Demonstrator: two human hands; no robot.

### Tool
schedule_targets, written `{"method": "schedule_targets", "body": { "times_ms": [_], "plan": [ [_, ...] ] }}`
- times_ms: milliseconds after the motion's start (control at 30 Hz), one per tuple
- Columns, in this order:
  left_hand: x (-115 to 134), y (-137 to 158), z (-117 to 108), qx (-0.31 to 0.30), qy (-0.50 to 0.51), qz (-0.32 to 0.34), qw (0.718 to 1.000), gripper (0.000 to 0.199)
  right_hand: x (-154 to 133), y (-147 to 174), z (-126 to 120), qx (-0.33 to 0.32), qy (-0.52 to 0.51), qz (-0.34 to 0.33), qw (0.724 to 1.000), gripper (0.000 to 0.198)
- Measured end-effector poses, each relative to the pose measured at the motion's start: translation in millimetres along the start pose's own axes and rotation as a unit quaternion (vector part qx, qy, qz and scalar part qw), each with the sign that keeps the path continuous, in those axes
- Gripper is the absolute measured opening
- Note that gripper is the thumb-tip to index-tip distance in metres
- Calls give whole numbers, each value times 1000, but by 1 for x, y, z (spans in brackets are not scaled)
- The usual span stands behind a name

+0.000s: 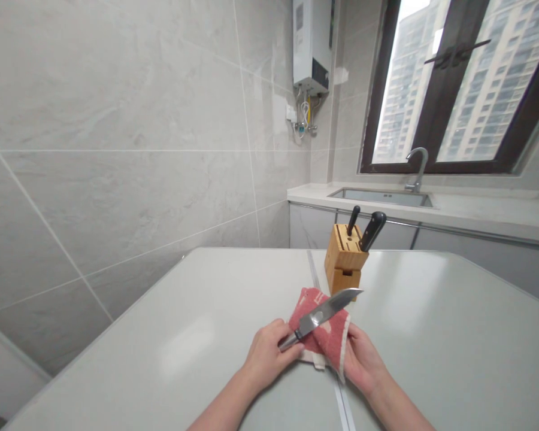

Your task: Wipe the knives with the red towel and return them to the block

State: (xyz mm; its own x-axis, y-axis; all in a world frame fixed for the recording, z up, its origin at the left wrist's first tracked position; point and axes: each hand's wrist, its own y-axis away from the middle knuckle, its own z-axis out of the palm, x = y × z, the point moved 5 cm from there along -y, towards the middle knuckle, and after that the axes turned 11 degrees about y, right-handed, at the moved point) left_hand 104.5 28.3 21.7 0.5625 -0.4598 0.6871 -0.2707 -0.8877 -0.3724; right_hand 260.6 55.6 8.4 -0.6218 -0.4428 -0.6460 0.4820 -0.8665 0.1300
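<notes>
My left hand (pixel 272 353) is closed round the handle of a kitchen knife (pixel 326 311), whose blade points up and to the right. Behind and under the blade spreads a red cloth (pixel 303 308) with pale markings and a whitish edge. At the cloth's right side, my right hand (pixel 363 359) grips it, the fingers partly hidden behind the fabric. Just beyond the blade tip stands a wooden knife block (pixel 344 257). Two black-handled tools are in its slots: a large handle (pixel 372 230) at the right and a thinner one (pixel 353 220) at the back.
The pale table (pixel 197 299) has a seam running down its middle. Past its far edge is a counter with a sink (pixel 379 196) and a faucet (pixel 417 167) under a window. A tiled wall (pixel 139 120) rises at the left, and a water heater (pixel 312 45) hangs in the corner.
</notes>
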Motion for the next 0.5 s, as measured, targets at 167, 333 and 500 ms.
{"method": "schedule_targets", "body": {
  "times_ms": [167,333,500],
  "plan": [
    [1,-1,-2,6,9,0,1000,25,-1,3,4,-15,-4,11,1000,26],
    [-1,-1,-7,56,15,-15,998,28,-2,3,4,-32,2,15,999,33],
    [-6,-2,-9,82,4,-33,996,28,-2,2,4,-40,-7,14,999,33]
  ]
}}
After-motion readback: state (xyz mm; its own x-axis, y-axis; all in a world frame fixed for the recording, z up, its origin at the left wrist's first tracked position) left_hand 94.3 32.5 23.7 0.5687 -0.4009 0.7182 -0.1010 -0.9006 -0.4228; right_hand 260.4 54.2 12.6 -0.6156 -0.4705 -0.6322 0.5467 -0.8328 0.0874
